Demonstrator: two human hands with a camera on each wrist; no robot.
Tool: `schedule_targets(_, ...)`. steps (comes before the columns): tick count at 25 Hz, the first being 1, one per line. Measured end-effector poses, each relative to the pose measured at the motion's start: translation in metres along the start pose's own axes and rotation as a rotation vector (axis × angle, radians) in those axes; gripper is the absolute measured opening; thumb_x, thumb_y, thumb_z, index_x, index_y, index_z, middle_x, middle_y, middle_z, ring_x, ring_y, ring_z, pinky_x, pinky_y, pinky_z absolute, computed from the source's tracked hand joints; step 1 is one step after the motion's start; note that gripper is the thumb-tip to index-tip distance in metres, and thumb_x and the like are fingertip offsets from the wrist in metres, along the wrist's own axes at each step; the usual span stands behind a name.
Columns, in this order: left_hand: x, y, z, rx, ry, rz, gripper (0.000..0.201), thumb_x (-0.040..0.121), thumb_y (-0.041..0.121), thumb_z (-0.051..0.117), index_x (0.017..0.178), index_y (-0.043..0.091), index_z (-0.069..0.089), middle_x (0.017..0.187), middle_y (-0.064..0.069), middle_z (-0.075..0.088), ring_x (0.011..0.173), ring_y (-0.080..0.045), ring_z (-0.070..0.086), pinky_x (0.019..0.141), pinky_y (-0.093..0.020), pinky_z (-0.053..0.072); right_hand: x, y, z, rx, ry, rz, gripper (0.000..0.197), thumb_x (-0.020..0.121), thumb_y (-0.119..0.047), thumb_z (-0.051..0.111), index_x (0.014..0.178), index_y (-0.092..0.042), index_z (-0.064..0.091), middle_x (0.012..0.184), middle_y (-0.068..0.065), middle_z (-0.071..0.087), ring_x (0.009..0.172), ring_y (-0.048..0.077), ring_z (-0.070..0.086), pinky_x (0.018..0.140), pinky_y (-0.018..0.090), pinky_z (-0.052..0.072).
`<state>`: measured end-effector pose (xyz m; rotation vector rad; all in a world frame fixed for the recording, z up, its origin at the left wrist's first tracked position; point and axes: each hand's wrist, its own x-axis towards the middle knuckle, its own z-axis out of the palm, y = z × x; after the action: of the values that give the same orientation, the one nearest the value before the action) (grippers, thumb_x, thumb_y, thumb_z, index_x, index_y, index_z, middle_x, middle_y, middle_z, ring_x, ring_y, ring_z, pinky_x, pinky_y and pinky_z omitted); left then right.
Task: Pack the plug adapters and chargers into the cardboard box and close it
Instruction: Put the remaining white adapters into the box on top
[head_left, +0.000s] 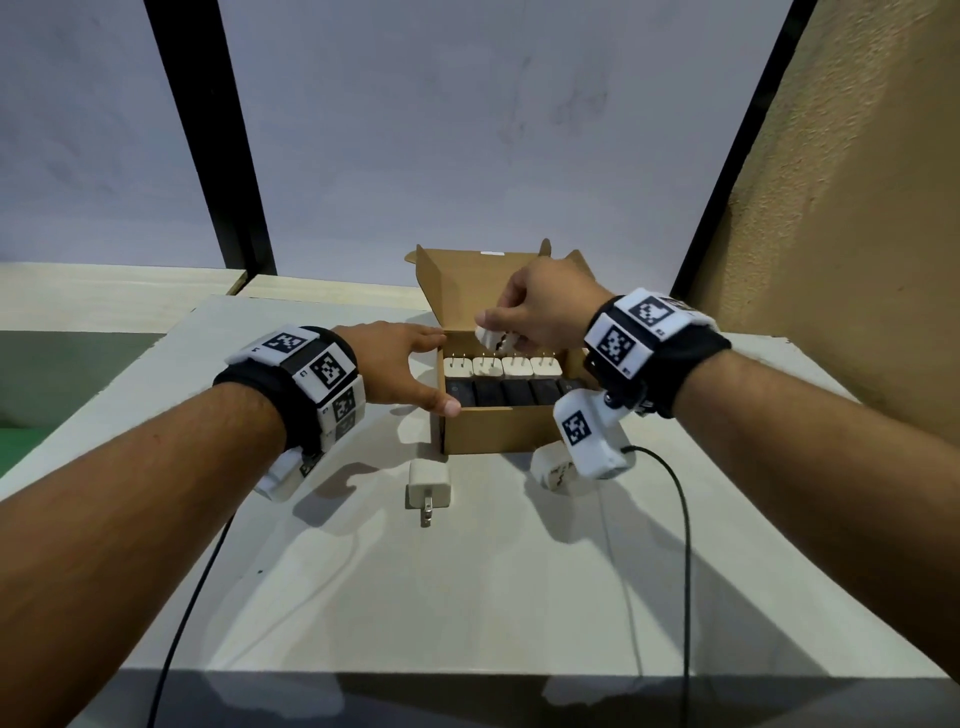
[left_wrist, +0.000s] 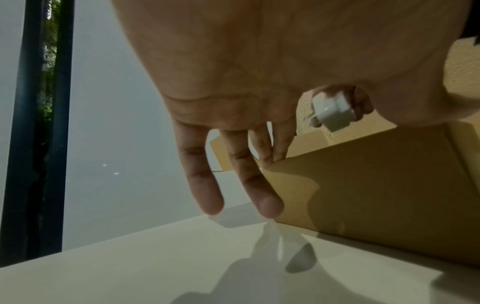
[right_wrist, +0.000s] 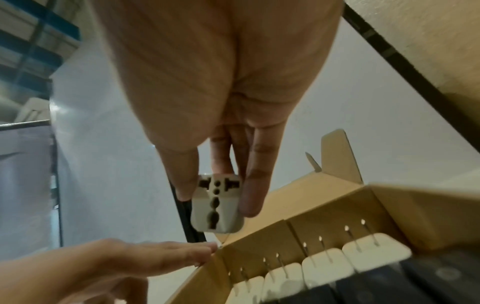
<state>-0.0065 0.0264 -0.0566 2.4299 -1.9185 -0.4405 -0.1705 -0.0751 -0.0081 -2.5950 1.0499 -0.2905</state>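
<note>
While left hand (head_left: 402, 366) rests flat against cardboard box (head_left: 493, 428), right hand (head_left: 540, 312) pinches plug adapter (right_wrist: 217, 205), no legible writing.

You have one cardboard box (head_left: 483, 428). It contains four white chargers (head_left: 501, 367) in a row and a row of black chargers (head_left: 506, 391); count unclear. One plug adapter (right_wrist: 216, 205) is held above. One white charger (head_left: 428, 486) and one adapter (head_left: 553, 470) lie on the table (head_left: 467, 597)

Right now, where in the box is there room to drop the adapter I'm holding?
Only the back strip of the box, between the white chargers and the rear wall, under your right hand. White chargers and black ones crowd the rest.
</note>
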Motion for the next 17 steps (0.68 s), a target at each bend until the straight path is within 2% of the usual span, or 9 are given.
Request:
schedule_targets(2, -0.001, 0.001, -0.001, 0.004, 0.014, 0.005, 0.11, 0.057, 0.081, 0.059, 0.149, 0.035, 0.02, 0.156, 0.014, 0.021, 0.141, -0.017, 0.028, 0.111, -0.042, 0.023, 0.01, -0.001, 0.01, -0.025, -0.053, 0.02, 0.037, 0.09, -0.046, 0.06, 0.087, -0.012, 0.074, 0.072, -0.004, 0.073, 0.066, 0.012, 0.07, 0.06, 0.022, 0.052)
schedule_targets(5, -0.001, -0.001, 0.0, -0.002, 0.014, 0.019, 0.11, 0.057, 0.081, 0.058, 0.149, 0.033, 0.021, 0.156, 0.016, 0.018, 0.14, -0.016, 0.028, 0.11, -0.041, 0.024, 0.024, -0.002, 0.03, -0.202, -0.116, 0.038, 0.045, 0.091, -0.05, 0.055, 0.09, -0.01, 0.076, 0.078, 0.003, 0.073, 0.076, 0.018, 0.07, 0.076, 0.03, 0.055)
schedule_targets(7, -0.001, -0.003, 0.003, -0.022, 0.016, 0.024, 0.111, 0.056, 0.082, 0.057, 0.149, 0.034, 0.02, 0.156, 0.019, 0.015, 0.137, -0.014, 0.033, 0.11, -0.042, 0.026, 0.03, -0.002, 0.039, -0.259, -0.126, 0.041, 0.047, 0.091, -0.051, 0.054, 0.092, -0.009, 0.075, 0.079, 0.004, 0.072, 0.074, 0.018, 0.066, 0.077, 0.032, 0.054)
schedule_targets(9, 0.0, -0.005, 0.006, -0.046, 0.016, 0.025, 0.113, 0.054, 0.085, 0.055, 0.149, 0.035, 0.018, 0.156, 0.021, 0.012, 0.132, -0.014, 0.041, 0.109, -0.042, 0.03, 0.031, -0.003, 0.042, -0.257, -0.138, 0.026, 0.043, 0.091, -0.049, 0.055, 0.094, -0.011, 0.075, 0.082, 0.003, 0.072, 0.074, 0.017, 0.064, 0.073, 0.03, 0.052)
schedule_targets(11, 0.001, -0.007, 0.008, -0.068, 0.013, 0.025, 0.115, 0.052, 0.087, 0.052, 0.149, 0.036, 0.017, 0.156, 0.023, 0.01, 0.131, -0.013, 0.042, 0.109, -0.042, 0.032, 0.031, -0.003, 0.042, -0.255, -0.147, -0.009, 0.039, 0.091, -0.047, 0.057, 0.098, -0.012, 0.074, 0.088, 0.002, 0.072, 0.081, 0.018, 0.064, 0.073, 0.028, 0.049)
schedule_targets(14, 0.002, -0.009, 0.01, -0.09, -0.006, 0.031, 0.118, 0.048, 0.089, 0.049, 0.149, 0.037, 0.016, 0.156, 0.025, 0.008, 0.132, -0.014, 0.04, 0.109, -0.044, 0.033, 0.033, -0.005, 0.042, -0.254, -0.169, -0.027, 0.032, 0.093, -0.038, 0.058, 0.108, -0.014, 0.073, 0.105, 0.005, 0.072, 0.097, 0.022, 0.065, 0.084, 0.032, 0.05)
schedule_targets(17, 0.004, -0.009, 0.009, -0.066, -0.022, 0.043, 0.115, 0.052, 0.088, 0.05, 0.149, 0.037, 0.014, 0.156, 0.026, 0.004, 0.134, -0.014, 0.039, 0.11, -0.044, 0.031, 0.032, -0.01, 0.037, -0.246, -0.202, -0.022, 0.03, 0.095, -0.033, 0.057, 0.113, -0.013, 0.071, 0.108, 0.005, 0.071, 0.101, 0.023, 0.064, 0.09, 0.034, 0.051)
